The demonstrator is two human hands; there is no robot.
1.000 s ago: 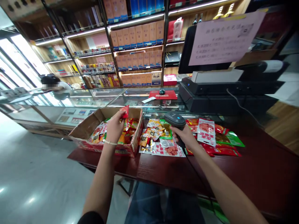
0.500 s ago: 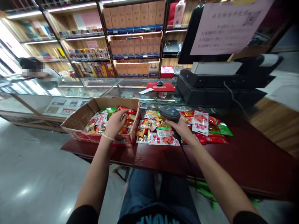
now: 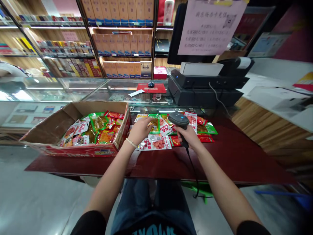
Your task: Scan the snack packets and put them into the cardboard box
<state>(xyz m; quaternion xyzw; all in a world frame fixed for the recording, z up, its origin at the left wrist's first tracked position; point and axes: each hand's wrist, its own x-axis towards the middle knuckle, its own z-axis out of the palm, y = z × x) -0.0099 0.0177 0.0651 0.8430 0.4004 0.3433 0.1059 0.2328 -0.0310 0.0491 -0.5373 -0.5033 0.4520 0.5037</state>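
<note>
My left hand (image 3: 141, 130), with a pale band at the wrist, is over the snack packets on the dark red table. Its fingers are stretched out, slightly bent, at the left edge of a green-edged snack packet (image 3: 155, 125); no firm grip shows. My right hand (image 3: 187, 136) is wrapped round the handle of a black barcode scanner (image 3: 179, 119) with a small blue light. The scanner's head is above the packets, and its cable hangs down past the table edge. A white packet with red print (image 3: 158, 143) lies below my left hand, and red packets (image 3: 205, 138) lie further right.
An open cardboard box (image 3: 80, 150) full of snack packets stands left on the table (image 3: 232, 163). Behind are a glass counter (image 3: 97, 93), a mouse (image 3: 151, 84) on a red mat, and a black till (image 3: 205, 94) under a screen with a paper sign (image 3: 211, 29).
My left hand has moved from over the box rightward to the packets on the table. My right hand still holds the scanner, now further right over the packets. The view has turned right.
</note>
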